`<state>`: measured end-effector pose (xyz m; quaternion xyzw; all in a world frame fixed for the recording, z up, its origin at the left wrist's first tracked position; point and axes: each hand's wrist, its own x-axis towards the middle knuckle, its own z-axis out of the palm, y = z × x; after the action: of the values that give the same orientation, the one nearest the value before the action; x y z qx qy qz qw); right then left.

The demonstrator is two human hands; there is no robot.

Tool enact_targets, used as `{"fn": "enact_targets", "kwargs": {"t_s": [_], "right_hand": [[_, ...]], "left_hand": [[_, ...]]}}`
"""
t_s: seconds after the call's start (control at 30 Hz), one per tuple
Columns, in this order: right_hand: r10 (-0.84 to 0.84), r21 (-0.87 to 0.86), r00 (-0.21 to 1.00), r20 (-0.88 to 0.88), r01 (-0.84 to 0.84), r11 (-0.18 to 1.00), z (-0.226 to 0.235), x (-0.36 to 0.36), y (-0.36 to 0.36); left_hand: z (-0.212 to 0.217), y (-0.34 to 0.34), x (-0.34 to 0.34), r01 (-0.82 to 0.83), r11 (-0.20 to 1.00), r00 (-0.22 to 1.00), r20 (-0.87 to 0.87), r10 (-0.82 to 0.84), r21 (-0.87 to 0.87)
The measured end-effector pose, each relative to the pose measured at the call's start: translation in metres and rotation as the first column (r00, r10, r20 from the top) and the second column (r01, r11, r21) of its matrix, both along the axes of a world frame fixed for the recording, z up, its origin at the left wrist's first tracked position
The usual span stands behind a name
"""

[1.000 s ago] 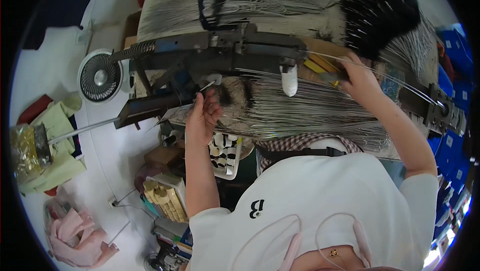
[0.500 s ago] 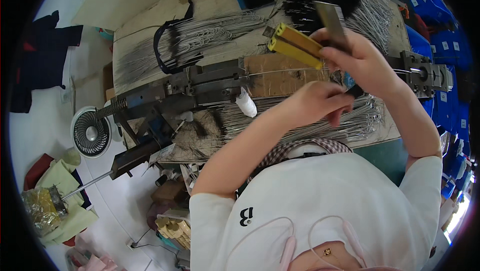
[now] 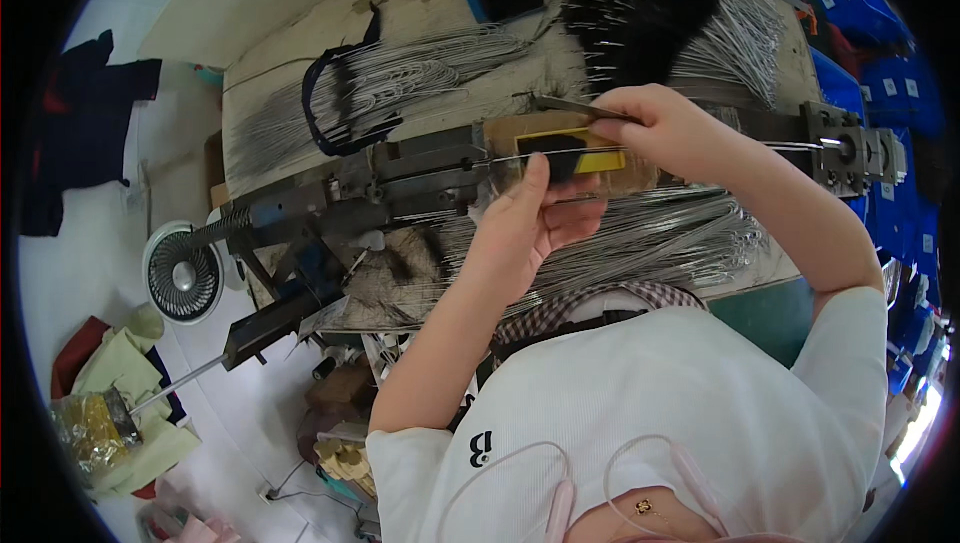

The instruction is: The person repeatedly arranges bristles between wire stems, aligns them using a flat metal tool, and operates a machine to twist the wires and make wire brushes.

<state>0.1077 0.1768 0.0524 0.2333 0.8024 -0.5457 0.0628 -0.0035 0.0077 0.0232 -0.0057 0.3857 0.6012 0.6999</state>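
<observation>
The head view looks down on a cluttered workbench [image 3: 300, 83] where both bare hands meet over a long grey metal machine [image 3: 400, 178] that runs across it. The left hand [image 3: 530, 228] is raised with its thumb pointing up, and its fingers are curled narrowly around a thin straight metal wire [image 3: 500, 158] just below a flat yellow and black rectangular piece [image 3: 575, 155]. The right hand [image 3: 660, 128] pinches a thin dark metal strip [image 3: 565, 106] between thumb and fingertips, just above the yellow piece and close to the left thumb. Whether the yellow piece is held by either hand or rests on the brown block behind it cannot be told. A broad bundle of silver wires [image 3: 650, 238] lies across the bench under the hands, another bundle of silver wires with a dark loop [image 3: 370, 93] sits farther back, and a black bristly mass [image 3: 640, 3] lies beyond. A small white round fan [image 3: 183, 276] stands on the floor to the left.
</observation>
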Motion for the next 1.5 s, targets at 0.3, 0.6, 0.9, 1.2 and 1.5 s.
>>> {"fn": "enact_targets", "kwargs": {"t_s": [0.3, 0.6, 0.9, 1.2, 1.5], "right_hand": [[0.172, 0.744, 0.921, -0.349, 0.161, 0.648, 0.012, 0.016, -0.011], [0.244, 0.778, 0.919, -0.309, 0.097, 0.621, 0.008, 0.018, -0.02], [0.367, 0.862, 0.899, -0.237, 0.02, 0.507, 0.008, 0.023, -0.022], [0.409, 0.873, 0.902, -0.136, -0.086, 0.481, 0.016, 0.018, -0.003], [0.274, 0.857, 0.944, -0.184, 0.018, 0.515, 0.002, 0.033, -0.013]], "left_hand": [[-0.033, -0.011, -0.001, -0.294, 0.901, 0.923, 0.339, 0.181, 0.319], [-0.012, -0.004, 0.003, -0.227, 0.956, 0.944, 0.282, 0.169, 0.188], [-0.018, -0.005, -0.001, -0.201, 0.958, 0.973, 0.157, 0.17, 0.207], [-0.006, 0.0, 0.004, -0.255, 0.96, 0.964, 0.107, 0.243, 0.118], [0.011, 0.004, 0.007, -0.243, 0.969, 0.97, 0.03, 0.242, 0.045]]}}
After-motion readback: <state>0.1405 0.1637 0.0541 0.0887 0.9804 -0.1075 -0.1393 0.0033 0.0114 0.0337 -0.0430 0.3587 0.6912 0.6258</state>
